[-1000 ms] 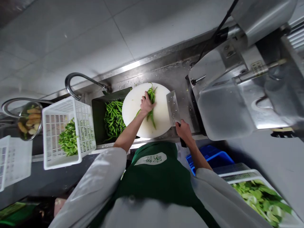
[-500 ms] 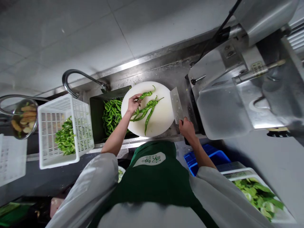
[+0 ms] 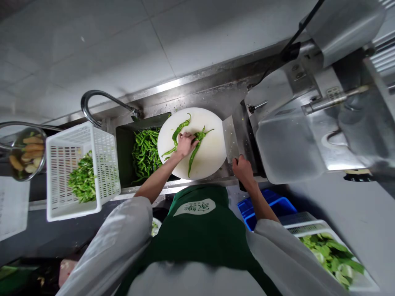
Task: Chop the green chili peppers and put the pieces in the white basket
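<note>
A round white cutting board (image 3: 212, 158) lies across the sink edge with several long green chili peppers on it. My left hand (image 3: 185, 144) is over the board's middle, fingers curled onto a small bunch of peppers (image 3: 201, 135); part of the bunch is hidden under the hand. One curved pepper (image 3: 177, 132) lies loose just beyond the hand. At the board's right edge, my right hand (image 3: 242, 167) is wrapped round the handle of a cleaver (image 3: 230, 137), its broad blade flat and pointing away from me.
Many green peppers (image 3: 145, 150) fill the sink basin left of the board. A white basket (image 3: 72, 211) with chopped greens and a curved faucet (image 3: 106, 95) are farther left. A metal slicing machine (image 3: 290, 139) stands right; blue bins (image 3: 285, 203) and a crate of leaves (image 3: 333, 255) sit below.
My left hand has let go of one curved pepper, leaving it on the board's left, and moved right onto the other peppers. My right hand stays on the cleaver.
</note>
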Tool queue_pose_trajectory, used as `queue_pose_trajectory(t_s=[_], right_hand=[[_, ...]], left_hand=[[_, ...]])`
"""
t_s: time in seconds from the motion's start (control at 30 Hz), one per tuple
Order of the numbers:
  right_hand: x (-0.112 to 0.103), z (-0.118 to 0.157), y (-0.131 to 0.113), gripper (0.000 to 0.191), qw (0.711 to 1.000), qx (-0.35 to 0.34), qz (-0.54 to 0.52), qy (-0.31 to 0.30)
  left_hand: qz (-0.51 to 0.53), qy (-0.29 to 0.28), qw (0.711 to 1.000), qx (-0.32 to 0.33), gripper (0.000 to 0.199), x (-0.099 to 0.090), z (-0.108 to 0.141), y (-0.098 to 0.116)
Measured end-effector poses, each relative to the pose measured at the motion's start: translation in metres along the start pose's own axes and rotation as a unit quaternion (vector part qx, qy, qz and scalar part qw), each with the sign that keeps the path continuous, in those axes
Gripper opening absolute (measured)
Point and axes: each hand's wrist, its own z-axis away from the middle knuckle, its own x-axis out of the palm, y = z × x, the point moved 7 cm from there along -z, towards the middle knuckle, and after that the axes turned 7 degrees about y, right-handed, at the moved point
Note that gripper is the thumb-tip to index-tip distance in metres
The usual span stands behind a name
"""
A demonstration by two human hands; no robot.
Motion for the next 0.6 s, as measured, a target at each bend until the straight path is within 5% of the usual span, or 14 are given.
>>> queue_pose_trajectory(t_s=[0.17, 0.3, 0.47, 0.6], right_hand=[[0.002, 0.000, 0.003, 0.035, 1.000, 0.011, -0.007, -0.004], [0.004, 0.000, 0.005, 0.035, 1.000, 0.018, -0.010, -0.008], [0.004, -0.001, 0.005, 0.034, 1.000, 0.018, -0.014, -0.009], [0.003, -0.001, 0.005, 0.035, 1.000, 0.020, -0.019, -0.007]], left_hand=[[0.170, 0.070, 0.983, -0.013, 0.035, -0.014, 0.007, 0.014], [0.312, 0.149, 0.932, -0.107, 0.041, -0.045, -0.005, -0.002], [0.483, 0.227, 0.813, -0.232, 0.037, -0.093, -0.038, -0.055], [0.496, 0.209, 0.791, -0.292, 0.031, -0.102, -0.058, -0.116]])
